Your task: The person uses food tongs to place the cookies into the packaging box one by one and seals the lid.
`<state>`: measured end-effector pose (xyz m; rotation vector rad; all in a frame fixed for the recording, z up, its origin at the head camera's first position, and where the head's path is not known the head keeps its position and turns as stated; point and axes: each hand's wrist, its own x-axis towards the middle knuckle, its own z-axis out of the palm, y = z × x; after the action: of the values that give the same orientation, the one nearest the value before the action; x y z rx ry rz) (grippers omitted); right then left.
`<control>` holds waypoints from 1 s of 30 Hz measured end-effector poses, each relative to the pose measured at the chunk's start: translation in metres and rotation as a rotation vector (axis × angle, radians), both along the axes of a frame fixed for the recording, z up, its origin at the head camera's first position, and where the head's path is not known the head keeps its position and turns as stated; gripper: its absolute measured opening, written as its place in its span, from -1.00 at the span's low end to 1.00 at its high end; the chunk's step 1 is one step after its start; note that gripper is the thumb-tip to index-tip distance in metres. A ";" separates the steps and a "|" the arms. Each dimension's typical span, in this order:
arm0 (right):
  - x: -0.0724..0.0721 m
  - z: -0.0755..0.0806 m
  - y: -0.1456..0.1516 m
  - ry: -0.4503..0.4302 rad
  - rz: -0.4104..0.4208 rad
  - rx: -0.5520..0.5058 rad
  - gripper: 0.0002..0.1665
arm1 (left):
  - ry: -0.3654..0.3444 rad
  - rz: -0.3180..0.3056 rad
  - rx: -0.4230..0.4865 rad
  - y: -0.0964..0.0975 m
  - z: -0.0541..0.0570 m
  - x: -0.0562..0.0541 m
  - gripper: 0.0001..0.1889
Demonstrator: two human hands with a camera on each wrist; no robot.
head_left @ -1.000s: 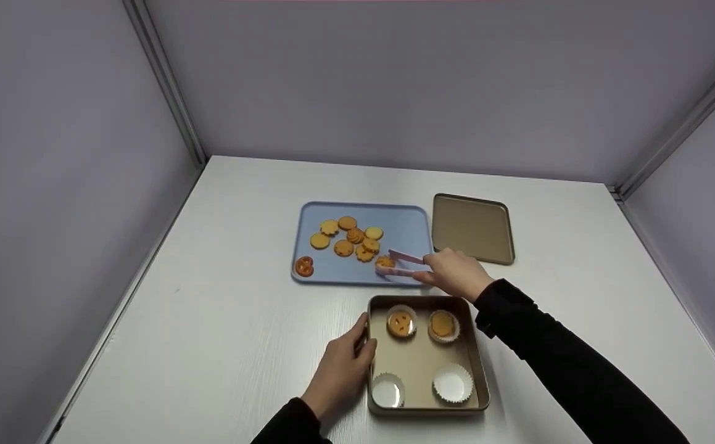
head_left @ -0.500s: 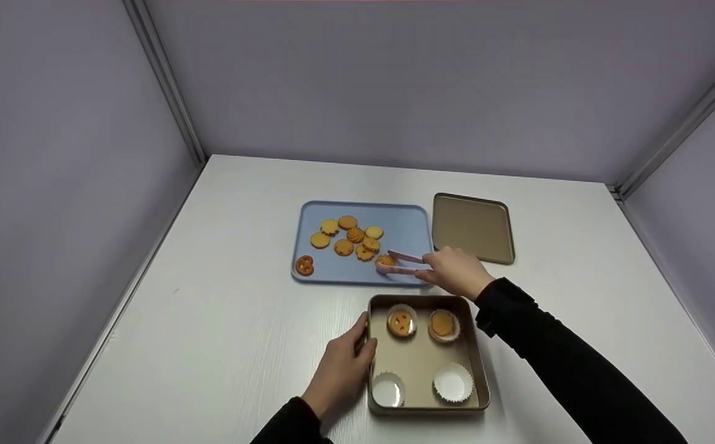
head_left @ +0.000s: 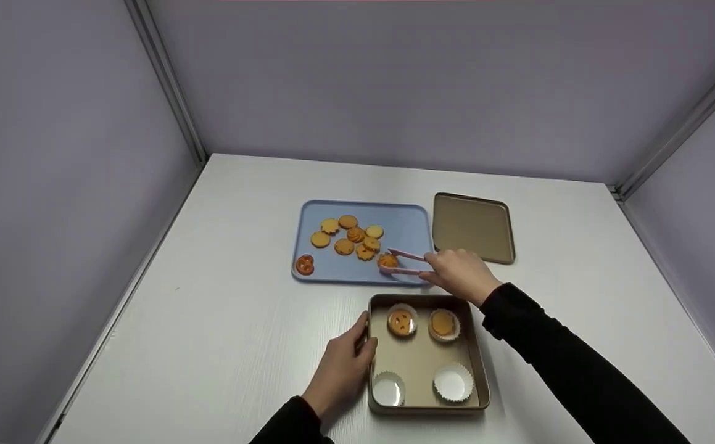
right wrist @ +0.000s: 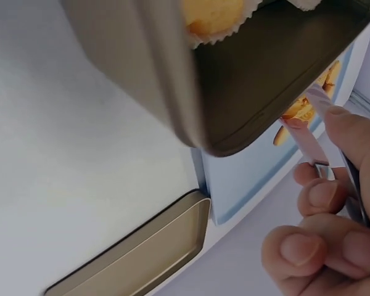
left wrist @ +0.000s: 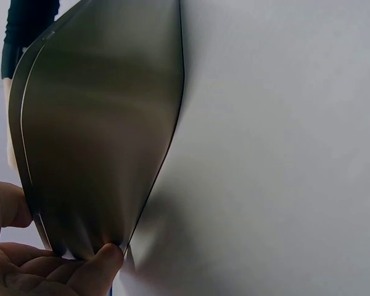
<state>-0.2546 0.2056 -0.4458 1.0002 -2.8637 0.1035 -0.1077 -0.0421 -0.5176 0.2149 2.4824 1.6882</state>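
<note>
My right hand [head_left: 461, 272] holds pink-tipped tongs [head_left: 405, 271]. Their tips sit on either side of a ridged golden cookie [head_left: 387, 260] at the right front of the blue tray [head_left: 406, 222]. In the right wrist view, the thumb and curled fingers [right wrist: 320, 194] close round the tongs' handle. At the left wall of a square bronze-coloured tin [head_left: 429, 410] is my left hand [head_left: 340, 367], its thumb over the rim and its other fingers against the outside. The left wrist view shows those fingertips [left wrist: 108, 256] on the tin's outer wall.
Inside the tin, two paper cups hold cookies [head_left: 401, 322] [head_left: 442, 322] at the back; two bare paper cups [head_left: 453, 382] [head_left: 388, 390] stand at the front. Several cookies [head_left: 355, 234] and a pretzel [head_left: 305, 265] lie on the tray. A bronze lid [head_left: 473, 228] lies behind the right hand.
The tongs and the ridged cookie between their tips have shifted slightly right and away from me, and my right hand has edged right. The left hand and tin have stayed put.
</note>
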 end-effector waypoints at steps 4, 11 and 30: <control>0.004 -0.001 0.005 0.070 0.024 0.007 -0.63 | 0.011 0.002 -0.003 0.000 0.000 -0.001 -0.39; 0.011 -0.001 0.016 0.198 0.053 -0.008 -0.55 | 0.016 0.008 -0.003 0.000 0.000 -0.002 -0.39; 0.034 0.015 0.053 0.498 0.158 -0.177 -0.51 | 0.021 0.004 0.002 0.000 0.001 -0.001 -0.38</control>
<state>-0.2208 0.2588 -0.4306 1.0408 -2.2852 0.1018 -0.1086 -0.0421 -0.5164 0.2295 2.4981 1.6989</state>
